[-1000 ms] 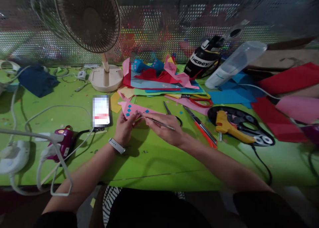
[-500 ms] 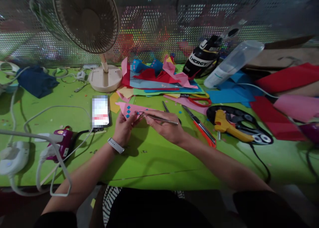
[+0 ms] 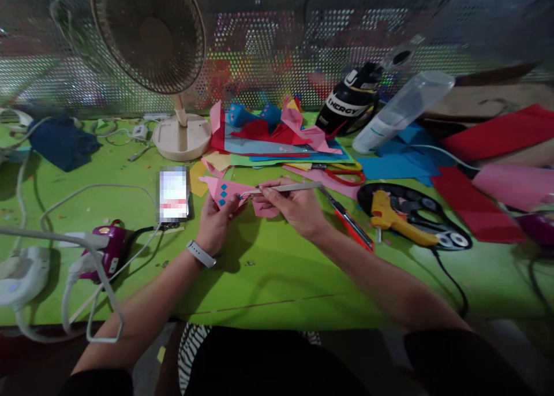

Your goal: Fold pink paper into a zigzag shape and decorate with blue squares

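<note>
Pinched in my left hand (image 3: 214, 225) is a folded piece of pink paper (image 3: 236, 188) with blue diamond shapes on its face. My right hand (image 3: 296, 208) is closed round a pair of metal tweezers (image 3: 298, 187), whose tips reach the paper beside my left thumb. Whether the tips grip a small piece there is too small to tell. Part of the pink paper shows below my right fingers. To the right of my right hand lies a red-handled cutter (image 3: 352, 225), and beyond it a yellow glue gun (image 3: 396, 220) rests on a black tray.
At the back stand a fan (image 3: 182, 136) and a black bottle (image 3: 348, 104); a clear bottle (image 3: 402, 113) leans beside it. Folded papers (image 3: 268, 130) and red-handled scissors (image 3: 346, 176) lie ahead. A phone (image 3: 173, 194) and a purple power strip (image 3: 106, 249) with cables are at left.
My right hand has turned, so the tweezers now slope upward to the right rather than downward. Their tips stay at the pink paper. My left hand has barely moved.
</note>
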### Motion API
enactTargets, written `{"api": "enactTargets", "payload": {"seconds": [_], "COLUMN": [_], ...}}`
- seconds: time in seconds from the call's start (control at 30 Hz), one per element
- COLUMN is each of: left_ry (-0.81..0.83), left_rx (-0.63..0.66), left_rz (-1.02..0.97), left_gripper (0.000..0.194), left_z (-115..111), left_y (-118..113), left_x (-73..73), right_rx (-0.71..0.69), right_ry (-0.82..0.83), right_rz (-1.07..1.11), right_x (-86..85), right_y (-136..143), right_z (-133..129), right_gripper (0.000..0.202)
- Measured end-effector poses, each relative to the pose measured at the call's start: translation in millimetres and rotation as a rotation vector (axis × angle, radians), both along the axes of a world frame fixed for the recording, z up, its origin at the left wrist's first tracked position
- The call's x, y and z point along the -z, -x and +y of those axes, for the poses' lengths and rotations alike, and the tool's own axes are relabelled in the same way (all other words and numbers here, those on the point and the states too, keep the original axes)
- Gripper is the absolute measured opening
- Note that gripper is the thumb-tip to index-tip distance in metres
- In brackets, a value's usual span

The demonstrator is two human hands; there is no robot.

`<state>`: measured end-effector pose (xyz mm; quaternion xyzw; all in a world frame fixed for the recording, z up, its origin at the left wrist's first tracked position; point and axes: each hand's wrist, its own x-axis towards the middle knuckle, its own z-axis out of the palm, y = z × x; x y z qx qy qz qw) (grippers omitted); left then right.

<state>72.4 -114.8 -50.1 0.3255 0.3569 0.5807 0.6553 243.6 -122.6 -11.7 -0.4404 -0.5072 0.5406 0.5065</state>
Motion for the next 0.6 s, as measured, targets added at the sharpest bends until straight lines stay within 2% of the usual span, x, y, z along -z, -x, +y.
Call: {"api": "enactTargets", "payload": {"seconds": [0.37,0.6], "left_ry": [0.014,0.012], "left_rx": [-0.005,-0.01], "left_rz": [0.03,0.051], "left_gripper": [0.044,0.042], "left_z": [-1,-2], "left_y": [0,0], "left_x": [-0.2,-7.4], "right_rx": [0.031,0.109], "right_ry": [-0.086,-0.177], "right_rz": [-0.078,-0.048], "right_x": [-2.3,-15.2], "right_y": [3,-8], "right_z": [-2,-9], "right_gripper": [0.035,0.032]}}
